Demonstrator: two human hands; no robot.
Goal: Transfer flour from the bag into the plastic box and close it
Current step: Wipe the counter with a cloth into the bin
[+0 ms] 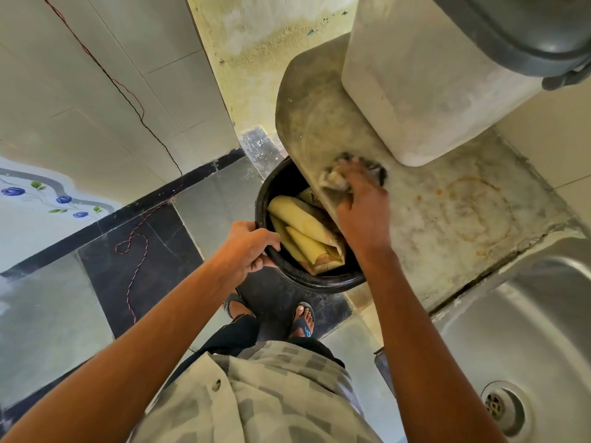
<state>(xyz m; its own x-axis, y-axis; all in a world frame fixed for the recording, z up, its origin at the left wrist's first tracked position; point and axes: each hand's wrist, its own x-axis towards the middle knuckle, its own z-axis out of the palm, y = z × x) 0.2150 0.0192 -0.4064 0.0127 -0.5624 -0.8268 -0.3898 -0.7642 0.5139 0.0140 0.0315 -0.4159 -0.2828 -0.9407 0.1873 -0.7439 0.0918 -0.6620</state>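
Note:
The translucent plastic box, white with flour inside, stands on the stone counter with its dark grey lid on top. A folded yellow paper flour bag lies inside a black bin held just under the counter's edge. My left hand grips the bin's rim. My right hand holds a rag pressed on the counter near its edge, blurred with motion.
A steel sink with a drain sits at the lower right. A tiled wall runs along the left. A red-and-black wire trails over the dark floor tiles. My sandalled feet stand below the bin.

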